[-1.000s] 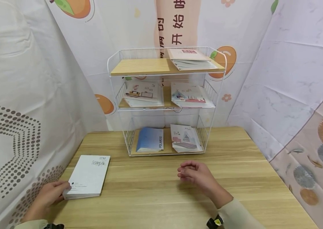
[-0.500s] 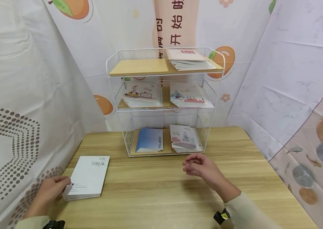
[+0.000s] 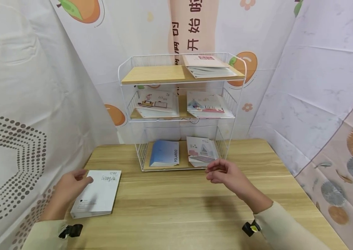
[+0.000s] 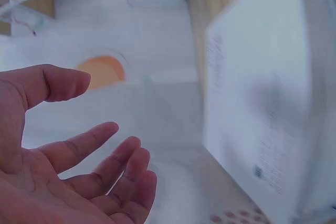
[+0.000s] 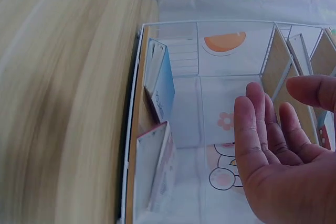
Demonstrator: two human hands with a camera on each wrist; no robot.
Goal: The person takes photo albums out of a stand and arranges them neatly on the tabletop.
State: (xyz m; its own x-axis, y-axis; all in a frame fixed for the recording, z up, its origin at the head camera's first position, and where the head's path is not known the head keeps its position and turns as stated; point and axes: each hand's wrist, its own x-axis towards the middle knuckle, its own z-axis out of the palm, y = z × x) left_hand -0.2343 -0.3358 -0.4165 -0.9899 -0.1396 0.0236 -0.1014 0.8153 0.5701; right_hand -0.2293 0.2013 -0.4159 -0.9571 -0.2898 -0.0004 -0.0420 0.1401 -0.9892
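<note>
My left hand (image 3: 70, 189) hovers over the left side of a thick white book (image 3: 103, 191) with dark lettering, which lies on the table at the left. In the left wrist view its thumb and fingers are spread apart, and the book (image 4: 252, 93) is off to one side. My right hand (image 3: 231, 177) hangs in the air before the lower shelf, near a pale illustrated booklet (image 3: 203, 151). Its fingers are loosely bent with nothing between them. Left of that booklet, a blue POLAROID book (image 3: 165, 152) lies on the same shelf.
A white wire rack (image 3: 154, 73) with three wooden shelves stands at the back of the wooden table (image 3: 164, 215). Booklets lie on its middle shelf, and a pinkish stack (image 3: 209, 62) is at the top right. Patterned cloth (image 3: 304, 69) surrounds the table.
My left hand has let go of the white book's near left corner and risen up and forward above it. My right hand has shifted right and slightly toward the rack.
</note>
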